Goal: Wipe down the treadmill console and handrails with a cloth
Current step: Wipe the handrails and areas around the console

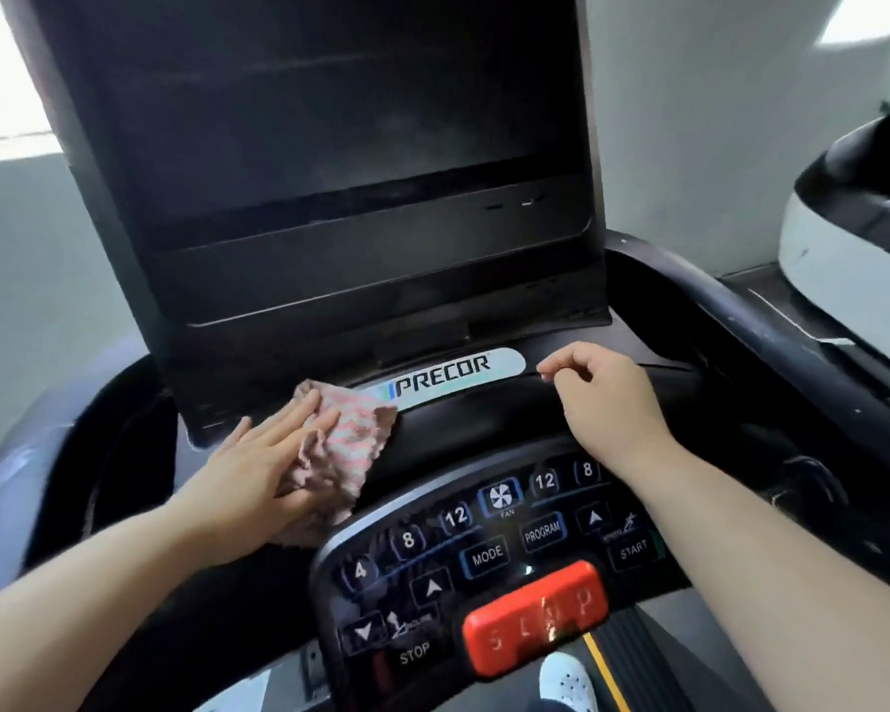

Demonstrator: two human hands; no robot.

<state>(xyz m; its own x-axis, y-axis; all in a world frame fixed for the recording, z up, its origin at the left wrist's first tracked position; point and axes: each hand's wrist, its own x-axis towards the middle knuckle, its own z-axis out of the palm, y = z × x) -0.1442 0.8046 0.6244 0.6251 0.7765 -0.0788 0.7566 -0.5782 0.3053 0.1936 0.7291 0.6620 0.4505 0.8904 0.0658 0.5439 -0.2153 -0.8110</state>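
Bare forearms are seen reaching in from both lower corners, over a treadmill whose dark, unlit screen [330, 120] fills the upper middle of the view. Below it the black console [458, 434] is spread wide, with a curved handrail [751, 321] running off to the right. Pale walls [689, 120] are seen behind, with bright light at the upper left, and a white and black machine [833, 238] is parked at the right edge.

A black keypad [484, 552] is set at the near edge of the console. A pink and white striped cloth [350, 449] is spread on the console left of centre, its far corner just beside the silver badge [443, 377]. The left hand [258, 454] is laid flat on the cloth, fingers straight and pressed down. The right hand [607, 398] is held above the console just right of the badge, fingers loosely curled, nothing gripped.

A red bar [535, 616] is fixed below the keys, and a white shoe [569, 680] is visible beneath it.

"PRECOR" is printed on the badge. The keys are marked 4, 8, 12, FAN, 12, 8, MODE, PROGRAM, START and STOP; the raised letters on the red bar are blurred.
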